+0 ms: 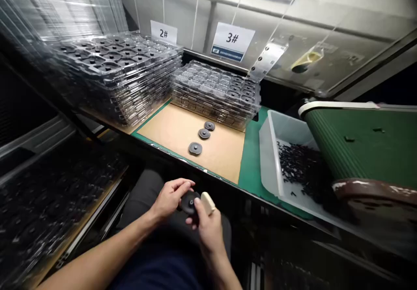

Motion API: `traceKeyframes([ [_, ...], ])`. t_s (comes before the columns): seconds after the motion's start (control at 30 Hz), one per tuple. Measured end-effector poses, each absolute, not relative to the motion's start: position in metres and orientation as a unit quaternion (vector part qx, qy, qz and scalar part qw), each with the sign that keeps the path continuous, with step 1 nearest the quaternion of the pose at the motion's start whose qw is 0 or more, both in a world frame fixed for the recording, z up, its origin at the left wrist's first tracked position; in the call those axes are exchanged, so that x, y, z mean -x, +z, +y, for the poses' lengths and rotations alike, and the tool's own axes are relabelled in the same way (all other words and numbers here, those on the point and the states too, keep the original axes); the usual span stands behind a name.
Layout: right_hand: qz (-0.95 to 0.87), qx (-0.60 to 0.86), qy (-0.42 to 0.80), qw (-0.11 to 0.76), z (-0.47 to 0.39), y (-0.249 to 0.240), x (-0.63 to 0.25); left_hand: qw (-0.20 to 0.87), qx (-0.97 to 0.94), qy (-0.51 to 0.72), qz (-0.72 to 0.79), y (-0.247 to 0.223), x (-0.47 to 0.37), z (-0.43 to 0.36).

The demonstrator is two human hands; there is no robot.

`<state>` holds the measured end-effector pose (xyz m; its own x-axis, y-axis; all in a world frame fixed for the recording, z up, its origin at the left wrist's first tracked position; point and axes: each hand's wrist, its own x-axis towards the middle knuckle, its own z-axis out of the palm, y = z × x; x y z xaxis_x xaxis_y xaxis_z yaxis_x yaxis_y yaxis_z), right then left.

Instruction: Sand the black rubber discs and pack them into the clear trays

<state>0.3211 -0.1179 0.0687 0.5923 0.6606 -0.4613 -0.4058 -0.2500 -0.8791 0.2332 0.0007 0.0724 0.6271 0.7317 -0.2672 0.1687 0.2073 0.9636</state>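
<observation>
Between both hands, above my lap, is a round black disc part [189,202] with a small raised hub at its centre. My left hand [169,198] pinches its left edge with thumb and fingers. My right hand [208,225] grips its right side, thumb on the face. A cream-coloured object [207,203] is also tucked in my right hand beside the index finger; its kind I cannot make out. Beyond the hands, three similar discs lie on the brown cardboard sheet [163,125]: a near disc [195,148], a middle disc [204,133] and a far disc [209,126].
Stacks of clear plastic trays stand at the back: a tall stack [130,90] left and a lower stack [215,94] centre. To the right, a translucent bin [270,159] holds small black pieces beneath the end of a green conveyor belt [374,146]. More filled trays [58,203] sit lower left.
</observation>
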Motion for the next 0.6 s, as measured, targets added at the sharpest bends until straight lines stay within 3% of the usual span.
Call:
traceKeyframes([
  [0.3,-0.008,0.502,0.560,0.659,-0.113,0.087,-0.315,0.809,-0.508,0.165,0.245,0.093,-0.186,-0.010],
  [0.5,0.013,0.473,0.583,0.661,-0.098,0.089,-0.313,0.749,-0.562,0.207,0.283,0.093,-0.187,-0.003],
  [0.6,-0.037,0.501,0.593,0.629,-0.089,0.086,-0.321,0.770,-0.518,0.225,0.298,0.092,-0.192,0.005],
])
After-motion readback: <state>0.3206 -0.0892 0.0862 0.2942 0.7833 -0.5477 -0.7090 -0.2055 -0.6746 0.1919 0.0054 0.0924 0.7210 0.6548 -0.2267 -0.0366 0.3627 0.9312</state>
